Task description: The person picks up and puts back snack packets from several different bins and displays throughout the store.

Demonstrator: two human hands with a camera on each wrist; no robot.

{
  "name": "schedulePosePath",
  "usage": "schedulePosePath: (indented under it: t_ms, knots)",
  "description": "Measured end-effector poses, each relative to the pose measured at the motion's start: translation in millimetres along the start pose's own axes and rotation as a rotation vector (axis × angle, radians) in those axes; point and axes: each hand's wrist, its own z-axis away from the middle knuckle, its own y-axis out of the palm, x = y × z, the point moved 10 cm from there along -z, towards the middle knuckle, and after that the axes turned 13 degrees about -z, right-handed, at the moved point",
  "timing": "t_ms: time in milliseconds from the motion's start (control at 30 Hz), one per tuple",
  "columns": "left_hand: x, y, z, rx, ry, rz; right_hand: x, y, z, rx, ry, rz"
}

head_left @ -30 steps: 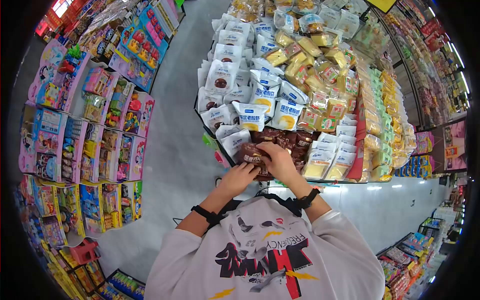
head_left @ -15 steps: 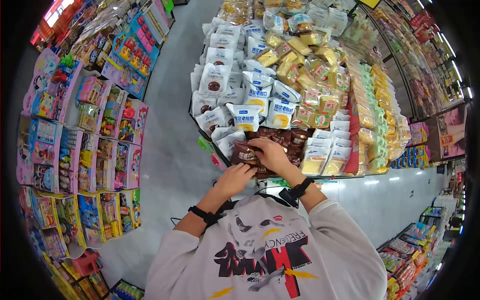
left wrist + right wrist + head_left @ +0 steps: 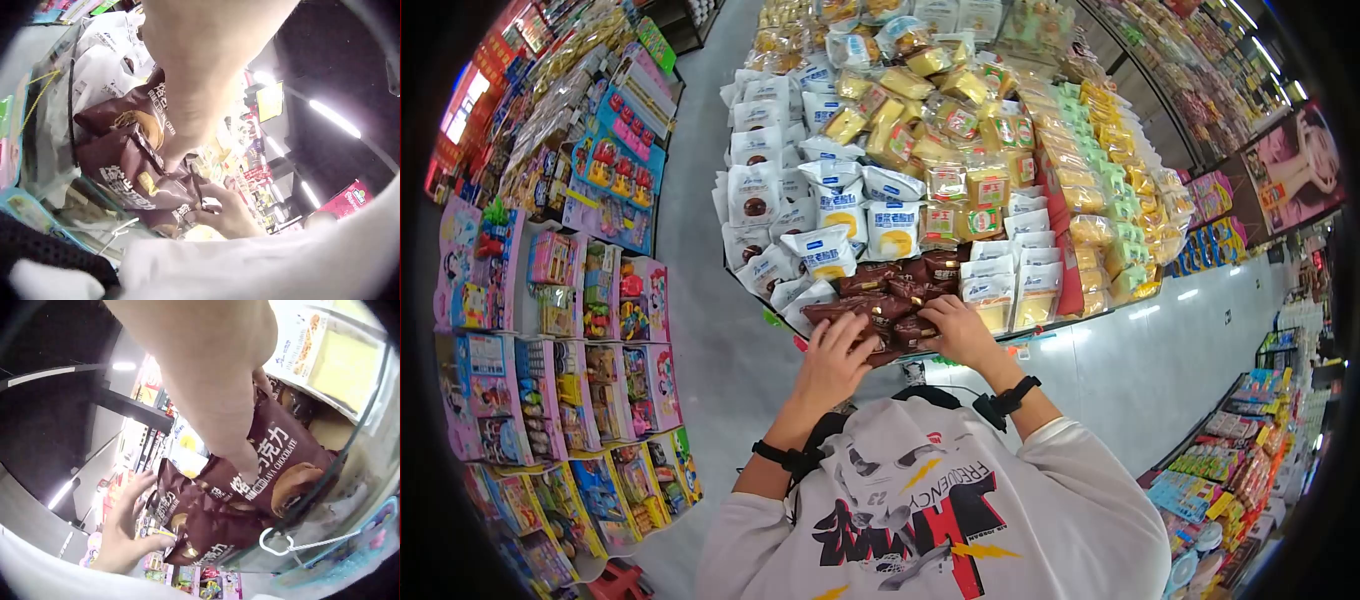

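The head view shows a person's two hands at the near edge of a stand [image 3: 1045,328] piled with bagged food. The brown packets [image 3: 868,281] lie in a heap at its near end, between white packets [image 3: 808,303] on the left and white-and-yellow packs [image 3: 1037,290] on the right.

The left hand [image 3: 834,352] rests on the left part of the brown heap, fingers spread apart and the thumb held away from them. The right hand [image 3: 962,334] touches the right part of the heap, its fingers bent down over the packets; whether they pinch one, I cannot tell. The two hands are apart, with brown packets between them.

In the right wrist view, the brown packets lean on one another, close behind a clear rim [image 3: 369,406] that bounds the stand. A white hook [image 3: 275,542] sits by this rim, near the packets. Neighbouring goods press close on the left, right and far sides of the heap, leaving little room sideways; the hands reach in from the near side, over the edge.

Left of the stand, a strip of grey floor [image 3: 705,320] separates it from the toy shelves [image 3: 560,390]. More floor shows beyond the near right edge.
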Motion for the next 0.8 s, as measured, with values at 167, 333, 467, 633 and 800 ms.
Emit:
schedulePosePath:
  t_ms: [167, 333, 467, 633, 800]
  knots:
    - [35, 11, -17, 0.082, -0.208, -0.164, -13, 12, 8, -0.079, 0.005, 0.063]
    - [67, 36, -11, 0.122, -0.276, -0.172, 0, 10, 7, -0.11, -0.017, 0.122]
    - [71, 19, -20, 0.206, -0.273, -0.162, -2, 4, 9, -0.144, 0.004, 0.033]
    - [67, -42, -46, 0.116, -0.226, -0.145, -12, -7, 10, -0.19, 0.045, -0.134]
    - [47, -35, -97, 0.174, -0.025, 0.029, -10, -12, 4, -0.195, -0.001, -0.159]
